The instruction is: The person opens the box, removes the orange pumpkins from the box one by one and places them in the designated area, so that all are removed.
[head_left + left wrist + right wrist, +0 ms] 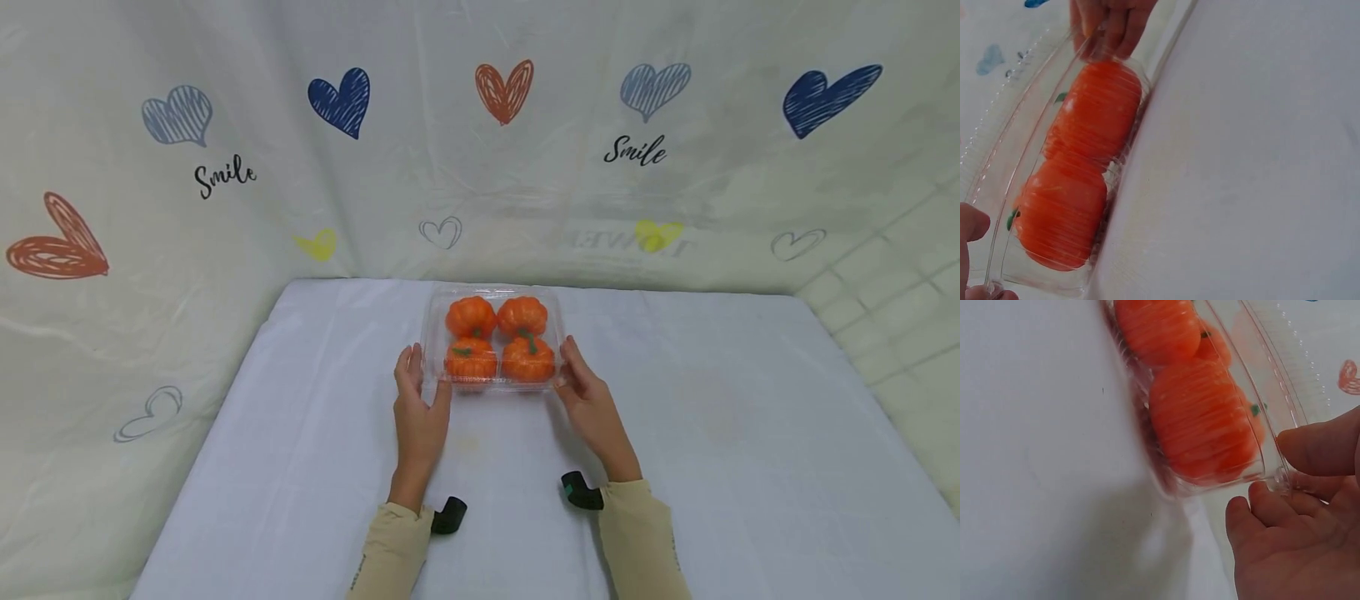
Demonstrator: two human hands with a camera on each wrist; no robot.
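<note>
Both hands hold a clear plastic box (435, 333) near the back of the table, one at each side. Through its walls show several small orange pumpkins (471, 317) with green stems, set in two rows. My left hand (420, 417) grips the box's left edge near the front corner. On the opposite side my right hand (592, 412) grips the right edge. In the right wrist view, the thumb (1319, 450) lies on the rim and the fingers reach below it. The left wrist view catches only fingertips (974, 224) at the near corner.
A white cloth (712, 433) covers the table. Behind it hangs a pale curtain (420, 167) printed with hearts and "Smile". Small black devices (450, 517) are worn at both wrists, over beige sleeves (393, 550).
</note>
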